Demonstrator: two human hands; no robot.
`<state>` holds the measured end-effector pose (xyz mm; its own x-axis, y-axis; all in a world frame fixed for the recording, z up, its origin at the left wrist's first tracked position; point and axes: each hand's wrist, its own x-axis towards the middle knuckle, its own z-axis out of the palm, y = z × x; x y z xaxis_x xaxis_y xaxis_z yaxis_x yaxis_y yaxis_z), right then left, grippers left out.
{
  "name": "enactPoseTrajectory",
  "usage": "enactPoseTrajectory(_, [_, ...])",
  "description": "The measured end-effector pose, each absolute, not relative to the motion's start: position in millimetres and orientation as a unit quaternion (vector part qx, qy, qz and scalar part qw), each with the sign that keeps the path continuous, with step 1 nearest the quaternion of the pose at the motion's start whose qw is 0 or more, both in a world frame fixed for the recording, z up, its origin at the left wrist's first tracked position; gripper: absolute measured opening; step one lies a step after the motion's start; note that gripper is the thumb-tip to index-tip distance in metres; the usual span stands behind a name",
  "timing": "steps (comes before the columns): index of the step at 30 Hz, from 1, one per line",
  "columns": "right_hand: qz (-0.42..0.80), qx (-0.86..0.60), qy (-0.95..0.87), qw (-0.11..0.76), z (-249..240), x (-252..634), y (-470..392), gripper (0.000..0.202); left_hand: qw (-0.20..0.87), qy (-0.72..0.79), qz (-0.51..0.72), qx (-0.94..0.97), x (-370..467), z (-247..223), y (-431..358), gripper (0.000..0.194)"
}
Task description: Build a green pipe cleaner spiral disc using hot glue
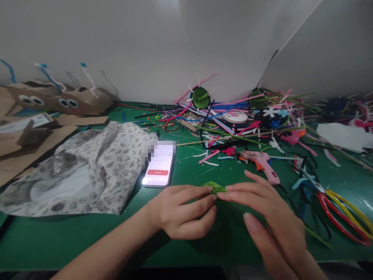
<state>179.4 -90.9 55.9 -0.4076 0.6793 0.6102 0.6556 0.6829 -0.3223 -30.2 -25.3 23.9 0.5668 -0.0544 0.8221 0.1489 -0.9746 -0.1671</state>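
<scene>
A small fuzzy green pipe-cleaner piece is held over the front of the green table. My left hand pinches its left end, with the other fingers curled below. The fingertips of my right hand touch its right end; those fingers are stretched out and the thumb stands apart. Part of the piece is hidden behind the fingers. Beyond my right hand lies a pink glue gun. A lit phone rests past my left hand.
Scissors with red and yellow handles lie at right. Patterned cloth covers the left side of the table. Cardboard figures stand behind it. Loose pipe cleaners pile along the wall, with round green-centred pieces among them.
</scene>
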Motion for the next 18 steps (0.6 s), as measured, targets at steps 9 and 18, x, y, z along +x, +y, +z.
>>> enactPoseTrajectory(9, [0.006,-0.35,-0.85,0.395,57.6,177.9,-91.1,0.042,0.102,-0.026,-0.456,-0.884,-32.5,22.5,-24.3,0.009])
enactPoseTrajectory(18, [-0.043,-0.363,-0.85,0.379,53.3,181.4,-88.6,0.041,0.1,-0.036,-0.454,-0.884,-32.4,23.0,-23.7,0.011])
